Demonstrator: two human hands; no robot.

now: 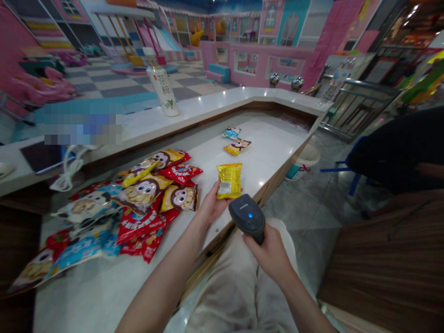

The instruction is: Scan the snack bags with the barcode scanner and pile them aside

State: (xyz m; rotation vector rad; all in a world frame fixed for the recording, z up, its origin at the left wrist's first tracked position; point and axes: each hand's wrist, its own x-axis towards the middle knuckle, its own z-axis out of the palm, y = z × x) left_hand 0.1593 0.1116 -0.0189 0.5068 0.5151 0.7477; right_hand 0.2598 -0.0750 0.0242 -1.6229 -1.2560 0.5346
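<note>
Left hand [212, 204] is cradling a yellow snack bag [229, 181] of crinkly metallic film, fingers closed under its lower edge, printed barcode side facing up. Right hand [269, 255] is gripping a handheld barcode scanner [247, 217], a black matte plastic body with a rounded head and a glowing blue LED, holding it just beside the bag, not touching it. Both hands are sitting above the edge of the bench [263, 138], a smooth, glossy white slab with a wood-toned edge. A heap of glossy red, yellow and blue snack bags [138, 203] is lying flat on the bench left of the hands, overlapping, with printed cartoon monkeys. Two smaller packets [236, 140] are lying further along, well apart from the heap. A tapered white bottle [162, 90] is standing upright on the raised ledge behind.
</note>
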